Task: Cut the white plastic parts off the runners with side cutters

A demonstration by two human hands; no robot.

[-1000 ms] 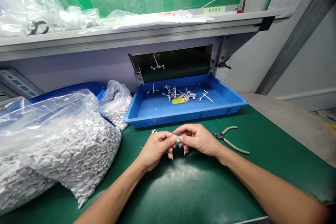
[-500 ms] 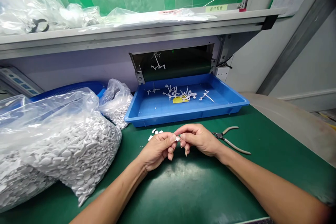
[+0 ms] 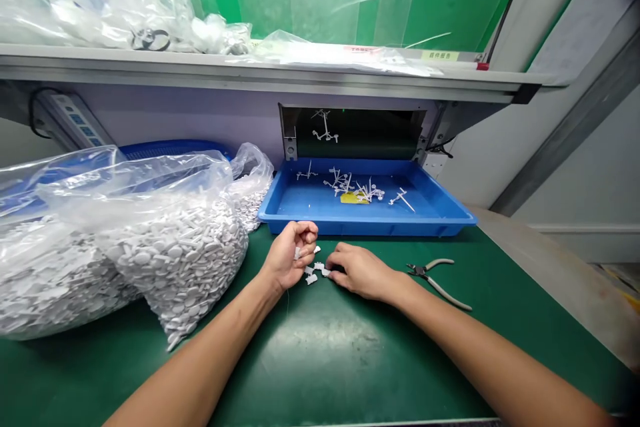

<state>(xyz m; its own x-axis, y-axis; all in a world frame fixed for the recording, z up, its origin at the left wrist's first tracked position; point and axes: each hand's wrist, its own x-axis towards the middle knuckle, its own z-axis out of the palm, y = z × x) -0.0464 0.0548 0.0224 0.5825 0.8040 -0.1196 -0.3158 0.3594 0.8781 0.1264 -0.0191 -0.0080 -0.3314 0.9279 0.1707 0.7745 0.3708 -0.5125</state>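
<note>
A: Left hand (image 3: 286, 260), state?
B: Palm turned upward, fingers loosely curled. A small white piece (image 3: 297, 253) sits between palm and fingers; I log it as held. Another bit of white shows by the fingertips. Held, or lying beyond them? Cannot tell from here.

A: Right hand (image 3: 364, 271)?
B: Palm down, low over the green table (image 3: 325, 363), thumb and fingers drawn narrow. The fingertips meet the edge of the loose white pieces (image 3: 311, 278). Whether they grip one, I cannot tell.

A: Position of those pieces?
B: A small cluster on the tabletop, between the two hands, a few nearly touching.

A: Tools?
B: Pliers (image 3: 420, 271), just beyond the right wrist. Handles spread, nose toward the hand.

A: Far side of the table?
B: Blue tray (image 3: 370, 227), holding white branched frames (image 3: 369, 192) and a yellow tag (image 3: 349, 198) among them. Behind it, one further branched frame (image 3: 326, 130) within the dark opening (image 3: 380, 130).

A: Left of the hands?
B: Two large clear bags (image 3: 175, 247) filled with white parts; a smaller bag (image 3: 251, 197) near the tray's end.
</note>
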